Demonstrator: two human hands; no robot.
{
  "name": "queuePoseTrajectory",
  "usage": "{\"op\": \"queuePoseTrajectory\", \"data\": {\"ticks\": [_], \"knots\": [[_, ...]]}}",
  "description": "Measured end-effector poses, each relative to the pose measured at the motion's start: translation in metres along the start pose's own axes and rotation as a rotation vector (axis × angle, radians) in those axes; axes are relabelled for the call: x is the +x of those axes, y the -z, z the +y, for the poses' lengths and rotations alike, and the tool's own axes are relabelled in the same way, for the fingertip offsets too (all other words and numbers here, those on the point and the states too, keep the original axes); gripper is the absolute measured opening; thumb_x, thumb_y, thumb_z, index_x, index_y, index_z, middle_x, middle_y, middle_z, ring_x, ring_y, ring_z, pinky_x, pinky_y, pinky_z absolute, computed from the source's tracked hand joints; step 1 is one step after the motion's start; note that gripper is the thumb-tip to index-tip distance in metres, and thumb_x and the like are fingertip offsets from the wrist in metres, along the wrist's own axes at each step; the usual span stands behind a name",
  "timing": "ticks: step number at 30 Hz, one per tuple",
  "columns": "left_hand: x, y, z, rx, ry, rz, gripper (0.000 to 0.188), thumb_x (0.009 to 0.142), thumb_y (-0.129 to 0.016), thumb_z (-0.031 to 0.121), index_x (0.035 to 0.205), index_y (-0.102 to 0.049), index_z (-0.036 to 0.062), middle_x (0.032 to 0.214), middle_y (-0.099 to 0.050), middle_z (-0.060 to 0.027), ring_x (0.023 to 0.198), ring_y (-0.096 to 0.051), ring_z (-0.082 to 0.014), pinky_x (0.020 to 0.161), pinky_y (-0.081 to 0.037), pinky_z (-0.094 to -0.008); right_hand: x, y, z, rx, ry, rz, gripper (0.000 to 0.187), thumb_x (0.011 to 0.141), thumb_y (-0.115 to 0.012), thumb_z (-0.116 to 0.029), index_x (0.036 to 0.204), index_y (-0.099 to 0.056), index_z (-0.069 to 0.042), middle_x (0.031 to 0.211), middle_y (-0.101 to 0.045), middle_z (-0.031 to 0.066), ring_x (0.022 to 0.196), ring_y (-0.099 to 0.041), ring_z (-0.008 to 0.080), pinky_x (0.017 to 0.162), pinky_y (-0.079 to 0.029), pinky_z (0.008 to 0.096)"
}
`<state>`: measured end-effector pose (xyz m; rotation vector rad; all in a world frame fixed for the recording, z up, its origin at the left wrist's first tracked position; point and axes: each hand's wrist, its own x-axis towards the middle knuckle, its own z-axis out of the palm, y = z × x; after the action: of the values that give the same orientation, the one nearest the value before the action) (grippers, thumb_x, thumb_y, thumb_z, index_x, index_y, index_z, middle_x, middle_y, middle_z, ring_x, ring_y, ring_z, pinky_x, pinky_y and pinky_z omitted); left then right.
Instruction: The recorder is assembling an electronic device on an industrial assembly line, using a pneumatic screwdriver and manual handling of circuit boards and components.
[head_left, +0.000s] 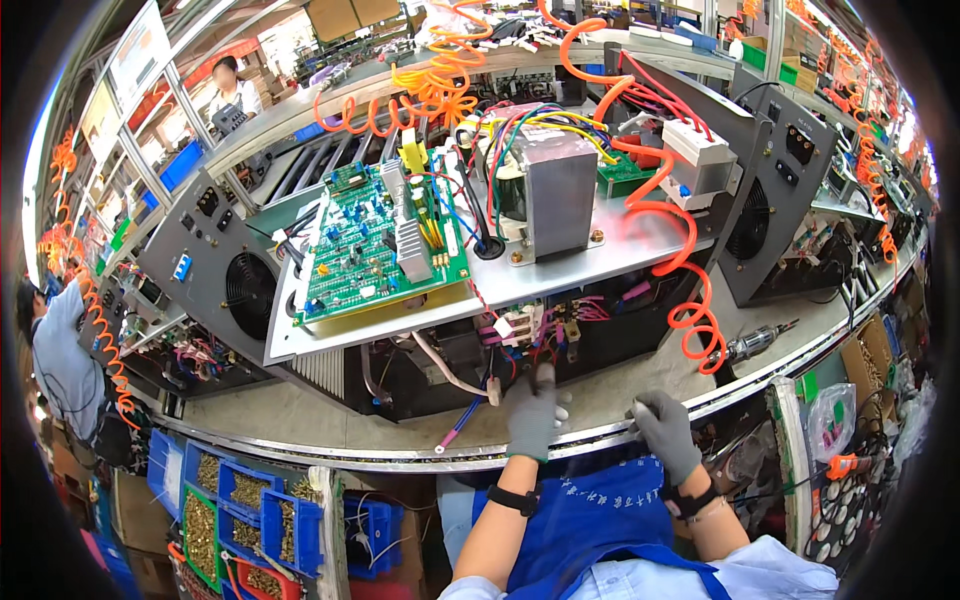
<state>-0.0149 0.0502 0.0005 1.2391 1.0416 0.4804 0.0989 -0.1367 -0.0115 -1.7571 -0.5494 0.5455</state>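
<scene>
My left hand [533, 412], in a grey glove, reaches to the front of an open electrical unit, just below its wires and terminals [518, 328]. Its fingers are bent together, and what they grip, if anything, is hidden. To the right, over the bench edge, my right hand [666, 432] is gloved too, with curled fingers; I cannot see anything in them. A blue cable [462, 421] with a ring lug hangs beside my left hand. Above, a metal plate carries a green circuit board [380, 235] and a large transformer with a metal cover [557, 195].
An orange coiled air hose [690, 312] hangs down toward a screwdriver-like power tool [758, 343] on the bench [270, 412]. Blue bins of brass-coloured fasteners [247, 490] stand at lower left. Similar grey units [215, 255] flank this one. Other people are at far left and behind.
</scene>
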Motion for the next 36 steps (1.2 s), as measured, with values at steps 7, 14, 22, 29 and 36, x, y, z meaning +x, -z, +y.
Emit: {"op": "queuePoseTrajectory", "data": {"ticks": [7, 14, 22, 29, 36], "knots": [[0.013, -0.006, -0.005, -0.385, -0.065, 0.07, 0.029, 0.094, -0.063, 0.024, 0.112, -0.064, 0.0002, 0.056, -0.057, -0.0026, 0.035, -0.041, -0.008, 0.033, -0.03, -0.0244, -0.038, 0.003, -0.025, 0.155, -0.028, -0.085, 0.019, 0.09, -0.065, -0.006, 0.105, -0.067, 0.004, 0.081, -0.066, 0.0047, 0.069, -0.062, 0.0089, 0.061, -0.05, 0.0233], [-0.017, 0.021, 0.004, -1.065, 0.239, -0.57, 0.021, 0.1, -0.052, 0.017, 0.109, -0.06, 0.0007, 0.05, -0.031, 0.0043, 0.034, -0.026, -0.0068, 0.033, -0.022, -0.0232, -0.041, 0.006, -0.047, 0.212, 0.004, -0.06, 0.021, 0.09, -0.066, -0.008, 0.106, -0.068, 0.005, 0.078, -0.066, 0.0051, 0.068, -0.059, 0.0076, 0.061, -0.049, 0.023], [-0.028, 0.017, -0.015, -0.843, 0.246, -0.527, 0.028, 0.097, -0.063, 0.024, 0.116, -0.058, 0.005, 0.084, -0.054, -0.0003, 0.065, -0.046, -0.007, 0.052, -0.037, -0.0214, -0.02, -0.029, -0.063, 0.111, 0.103, -0.201, 0.024, 0.088, -0.067, -0.009, 0.108, -0.069, 0.003, 0.09, -0.07, 0.0056, 0.081, -0.061, 0.007, 0.072, -0.049, 0.0244], [-0.03, 0.015, -0.021, -0.837, 0.111, -0.479, 0.028, 0.097, -0.064, 0.024, 0.114, -0.06, 0.0016, 0.092, -0.06, -0.0039, 0.071, -0.053, -0.0082, 0.055, -0.041, -0.0206, -0.018, -0.041, -0.067, 0.127, 0.177, -0.262, 0.024, 0.09, -0.07, -0.014, 0.107, -0.07, 0.001, 0.09, -0.071, 0.0051, 0.075, -0.061, 0.006, 0.068, -0.05, 0.023], [-0.028, 0.009, -0.025, -0.766, 0.1, -0.501, 0.026, 0.097, -0.063, 0.025, 0.11, -0.057, 0.0026, 0.087, -0.058, -0.0029, 0.063, -0.048, -0.0078, 0.049, -0.037, -0.0197, -0.03, -0.038, -0.057, 0.132, 0.14, -0.199, 0.023, 0.089, -0.071, -0.014, 0.106, -0.07, 0.001, 0.088, -0.07, 0.0038, 0.076, -0.06, 0.0053, 0.068, -0.049, 0.0219]]}}
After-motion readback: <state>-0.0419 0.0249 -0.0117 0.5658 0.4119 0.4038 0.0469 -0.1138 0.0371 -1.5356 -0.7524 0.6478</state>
